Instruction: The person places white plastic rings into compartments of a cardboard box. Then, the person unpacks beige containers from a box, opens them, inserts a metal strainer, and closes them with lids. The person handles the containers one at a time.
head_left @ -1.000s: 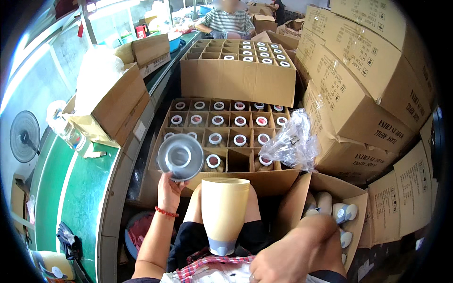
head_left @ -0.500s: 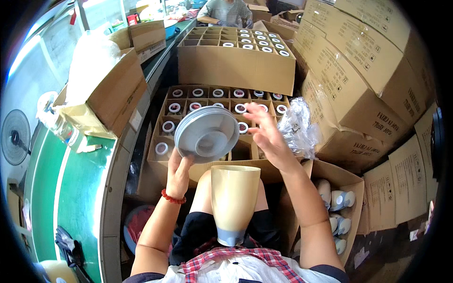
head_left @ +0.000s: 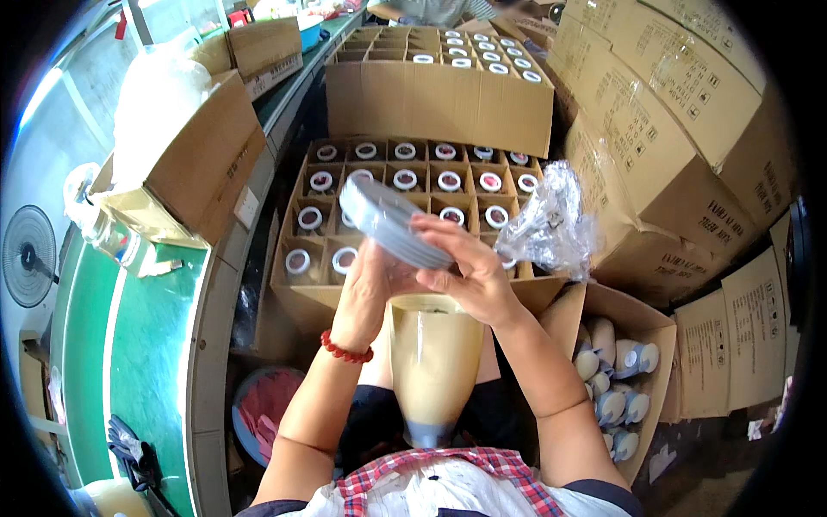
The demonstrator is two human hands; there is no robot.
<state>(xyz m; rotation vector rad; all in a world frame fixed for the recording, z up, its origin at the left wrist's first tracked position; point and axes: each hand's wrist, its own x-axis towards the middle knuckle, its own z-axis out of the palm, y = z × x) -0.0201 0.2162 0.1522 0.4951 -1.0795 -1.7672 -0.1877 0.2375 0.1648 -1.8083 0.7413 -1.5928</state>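
Observation:
A grey round ribbed base piece (head_left: 388, 220) is held tilted above a cream, cone-shaped flask shell (head_left: 435, 362) that stands mouth-up between my knees. My left hand (head_left: 369, 280) grips the grey piece from below. My right hand (head_left: 465, 267) closes over its near edge from the right. Both hands sit just above the shell's open mouth, hiding part of its rim. Behind them is an open divided carton (head_left: 297, 297) with a glass refill in most cells.
A second divided carton (head_left: 435, 103) stands behind the first. Stacked printed cartons (head_left: 663, 146) rise at the right. A crumpled clear bag (head_left: 547, 224) lies by them. A box of white pieces (head_left: 616, 379) sits at my right, and a green-topped bench (head_left: 146, 362) at my left.
My left hand has carried the grey piece from the left and tilted it over the shell. My right hand rose from the lap and took hold of it.

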